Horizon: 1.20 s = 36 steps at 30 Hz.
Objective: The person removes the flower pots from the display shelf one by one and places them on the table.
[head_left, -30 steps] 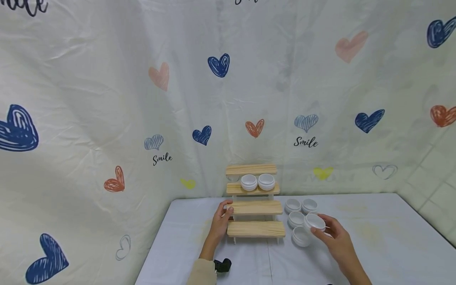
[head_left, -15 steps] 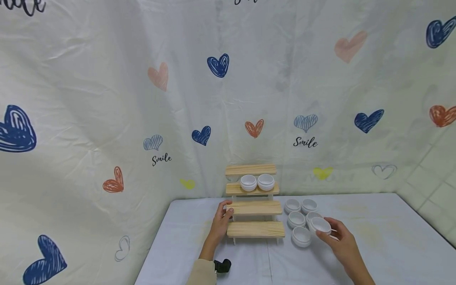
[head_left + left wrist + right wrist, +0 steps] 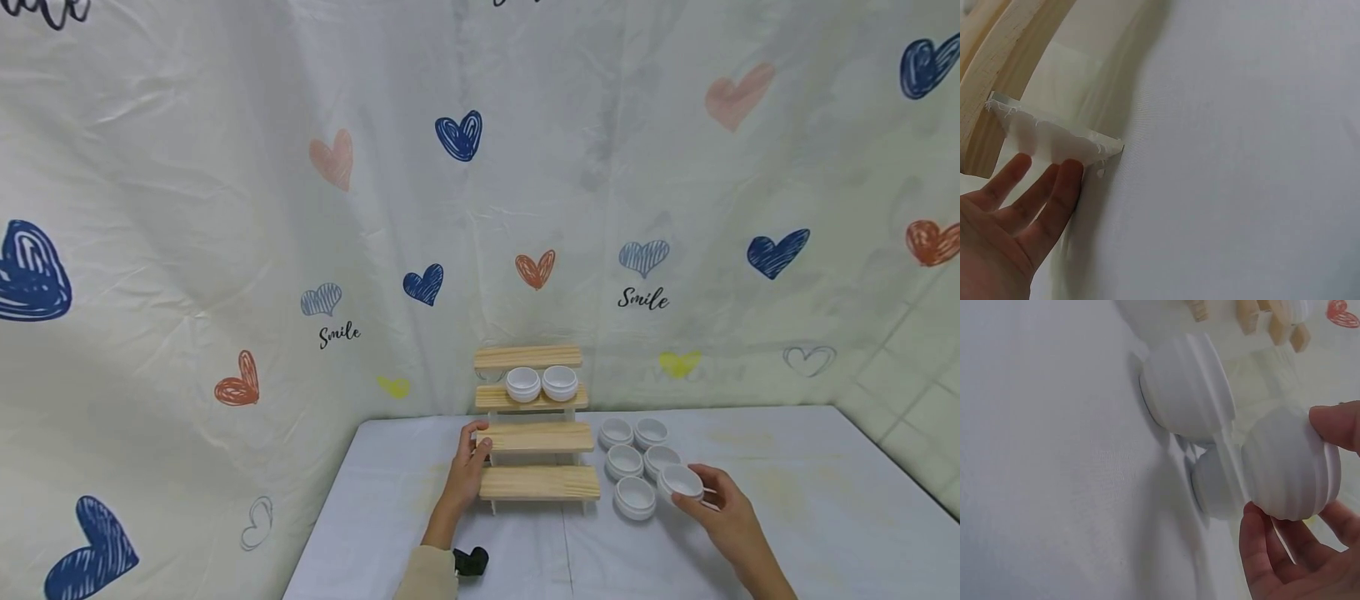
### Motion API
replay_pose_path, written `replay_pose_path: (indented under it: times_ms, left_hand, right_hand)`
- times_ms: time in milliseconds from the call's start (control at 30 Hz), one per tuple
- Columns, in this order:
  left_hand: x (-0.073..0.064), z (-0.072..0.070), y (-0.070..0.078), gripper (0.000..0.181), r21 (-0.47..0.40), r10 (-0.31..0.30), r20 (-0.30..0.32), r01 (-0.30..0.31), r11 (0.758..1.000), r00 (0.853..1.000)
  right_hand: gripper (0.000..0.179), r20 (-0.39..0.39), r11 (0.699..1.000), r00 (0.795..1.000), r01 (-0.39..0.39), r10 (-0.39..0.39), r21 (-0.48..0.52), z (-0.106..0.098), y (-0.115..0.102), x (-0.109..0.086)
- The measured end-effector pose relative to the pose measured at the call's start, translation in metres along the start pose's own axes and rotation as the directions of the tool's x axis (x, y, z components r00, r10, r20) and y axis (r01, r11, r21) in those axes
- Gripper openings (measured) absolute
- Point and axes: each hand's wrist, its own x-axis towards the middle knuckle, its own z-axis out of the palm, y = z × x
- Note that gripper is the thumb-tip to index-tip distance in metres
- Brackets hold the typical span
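My right hand (image 3: 723, 508) holds a small white ribbed bowl (image 3: 680, 482) between thumb and fingers. In the right wrist view this held bowl (image 3: 1291, 465) is raised off the tablecloth beside other white bowls (image 3: 1188, 387). My left hand (image 3: 465, 471) grips the left end of a tiered wooden display stand (image 3: 536, 437), thumb and forefinger at a middle board. Its other fingers touch the stand's clear side panel (image 3: 1054, 134) in the left wrist view. Two white bowls (image 3: 523, 384) sit side by side on the second board from the top.
Several white bowls (image 3: 635, 497) stand grouped on the white-covered table (image 3: 795, 500), just right of the stand. A curtain printed with hearts (image 3: 532, 208) hangs behind the table. Near my left wrist is a small black object (image 3: 471, 562).
My right hand has drawn the held bowl rightward and slightly toward me, uncovering a bowl behind it. The left hand stays at the stand.
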Motion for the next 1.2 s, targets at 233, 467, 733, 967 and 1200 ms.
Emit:
replay_pose_path:
  times_ms: [233, 467, 733, 967, 1200]
  left_hand:
    - [0.001, 0.002, -0.001, 0.037, -0.025, 0.006, 0.015, -0.006, 1.000, 1.000]
    - [0.001, 0.003, -0.004, 0.041, -0.006, 0.001, 0.031, -0.001, 1.000, 1.000]
    - [0.004, 0.004, -0.011, 0.039, -0.012, -0.024, 0.039, 0.025, 1.000, 0.999]
    - [0.002, 0.004, -0.010, 0.038, 0.024, -0.015, 0.041, 0.014, 1.000, 0.999]
    - [0.000, 0.005, -0.010, 0.038, 0.006, -0.010, 0.037, 0.010, 1.000, 0.999]
  right_hand:
    - [0.080, 0.052, 0.996, 0.996, -0.067, 0.071, -0.065, -0.004, 0.001, 0.004]
    - [0.082, 0.094, 0.991, 0.990, -0.100, 0.109, -0.094, -0.004, 0.005, 0.009]
    - [0.084, 0.114, 0.986, 0.987, -0.101, 0.116, -0.130, -0.004, 0.009, 0.010]
    - [0.084, 0.124, 0.987, 0.985, -0.107, 0.122, -0.124, -0.004, 0.013, 0.011]
    - [0.084, 0.118, 0.988, 0.987, -0.094, 0.109, -0.124, -0.002, 0.018, 0.012]
